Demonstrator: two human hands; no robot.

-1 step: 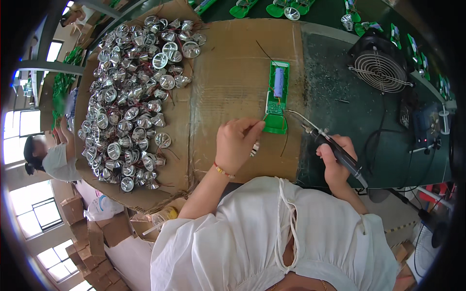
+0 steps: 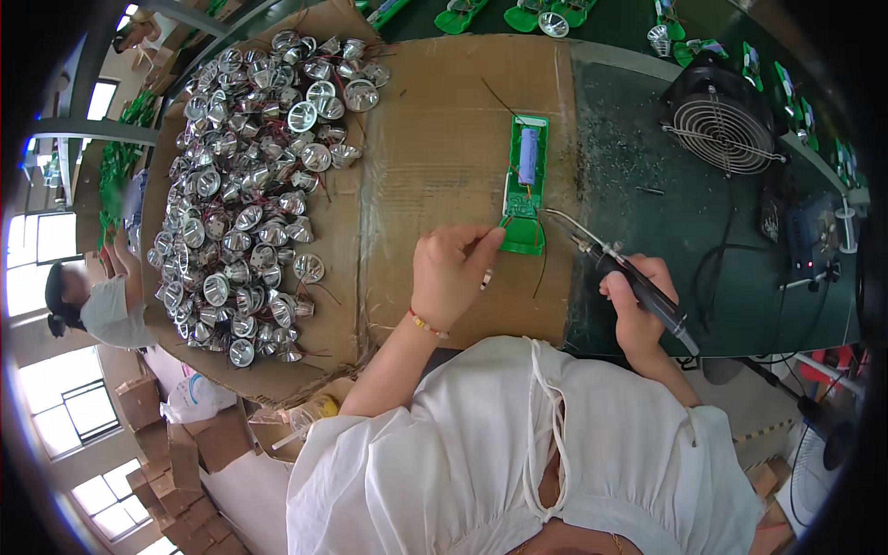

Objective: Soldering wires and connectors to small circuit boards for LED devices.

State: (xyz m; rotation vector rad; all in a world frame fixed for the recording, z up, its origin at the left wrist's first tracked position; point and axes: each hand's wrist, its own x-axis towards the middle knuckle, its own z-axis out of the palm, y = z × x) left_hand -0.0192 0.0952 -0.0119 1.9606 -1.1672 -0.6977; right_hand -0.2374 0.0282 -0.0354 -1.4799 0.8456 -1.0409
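Note:
A green plastic casing [image 2: 524, 238] lies on the cardboard in front of me. Inside it are a purple cylindrical battery [image 2: 528, 155] and a small green circuit board [image 2: 524, 205]. My left hand [image 2: 451, 273] is closed in a pinch at the casing's lower left, by the board, on what looks like a thin wire. A shiny silver piece [image 2: 487, 278] shows under its fingers, mostly hidden. My right hand [image 2: 642, 301] grips a black soldering iron [image 2: 655, 303]. Its curved metal front end reaches the board's right edge; contact I cannot tell.
Many silver reflector cups [image 2: 248, 217] with wires are heaped on cardboard at left. A fan with a round wire guard [image 2: 723, 135] stands at the right, near a blue box [image 2: 814, 242]. More green casings [image 2: 460, 13] line the far edge. Another person [image 2: 111, 310] is at far left.
Both hands keep nearly the same place. The silver piece under my left fingers shows a little less than before, and the whole view has shifted very slightly.

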